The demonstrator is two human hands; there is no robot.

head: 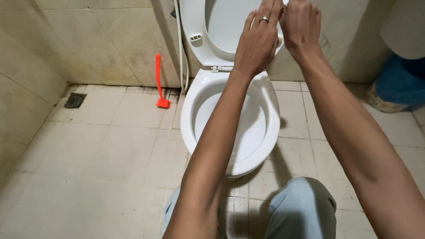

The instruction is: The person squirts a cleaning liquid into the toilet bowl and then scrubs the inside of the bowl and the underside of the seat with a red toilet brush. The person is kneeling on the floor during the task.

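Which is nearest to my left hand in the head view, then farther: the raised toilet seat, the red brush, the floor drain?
From the left hand:
1. Toilet seat, raised, right behind the hand.
2. Red brush, leaning on the wall to the left.
3. Floor drain, in the far left corner.

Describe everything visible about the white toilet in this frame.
The white glossy ceramic toilet stands on the tiled floor against the wall. Its oval bowl is open and looks clean. The white plastic seat and lid are raised upright, hinged at the back. A thin white hose hangs beside it. The left hand and right hand reach near the raised lid's upper edge; contact is unclear.
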